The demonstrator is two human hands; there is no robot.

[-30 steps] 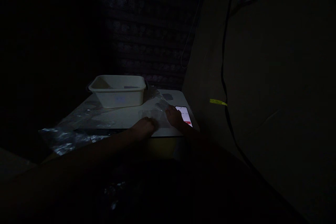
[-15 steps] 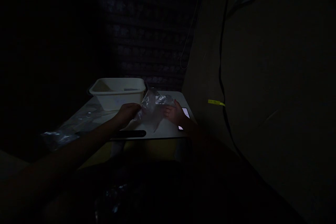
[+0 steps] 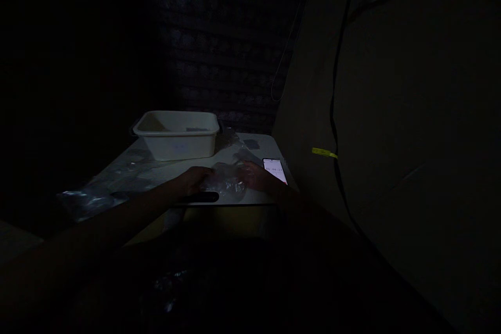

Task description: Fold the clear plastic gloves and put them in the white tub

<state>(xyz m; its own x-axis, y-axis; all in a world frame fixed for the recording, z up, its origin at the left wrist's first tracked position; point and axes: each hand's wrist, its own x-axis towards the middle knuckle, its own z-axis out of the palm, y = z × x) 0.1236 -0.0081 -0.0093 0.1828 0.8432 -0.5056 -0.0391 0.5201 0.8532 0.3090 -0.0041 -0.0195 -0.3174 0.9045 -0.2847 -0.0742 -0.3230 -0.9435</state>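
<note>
Clear plastic film [image 3: 226, 180], crumpled and faintly glossy, lay between the left hand [image 3: 193, 178] and the right hand [image 3: 256, 175], near the front edge of the surface [image 3: 266, 142].
Left fingers held its left side, right fingers its right (how tightly, one could not tell, since the fingertips blurred into the plastic); its outline was lost in darkness, and whether its underside touched down was unclear.
</note>
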